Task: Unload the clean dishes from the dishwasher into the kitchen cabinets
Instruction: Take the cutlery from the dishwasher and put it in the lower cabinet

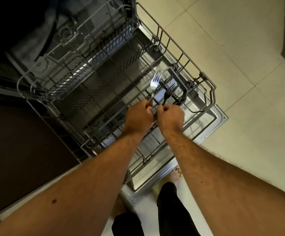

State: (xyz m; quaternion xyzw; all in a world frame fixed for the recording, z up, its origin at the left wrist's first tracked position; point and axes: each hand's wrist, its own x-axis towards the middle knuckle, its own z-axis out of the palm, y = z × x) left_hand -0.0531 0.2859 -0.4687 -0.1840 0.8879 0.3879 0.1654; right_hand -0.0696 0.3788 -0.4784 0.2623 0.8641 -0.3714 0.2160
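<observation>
The dishwasher's lower rack (212,97) is pulled out over the open door (220,116). Both my hands are over its right part. My left hand (138,117) grips the handle of a shiny silver fork (155,81) that points up and away. My right hand (171,117) grips the handle of a dark fork (168,95), its tines toward the grey cutlery basket (178,84). The two hands nearly touch. No other dishes show in the lower rack.
The upper rack (80,53) is slid out at the upper left and looks bare. Dark cabinet fronts (19,150) lie to the left. Pale floor tiles (240,48) spread to the right. My legs and feet (172,201) stand at the door's near edge.
</observation>
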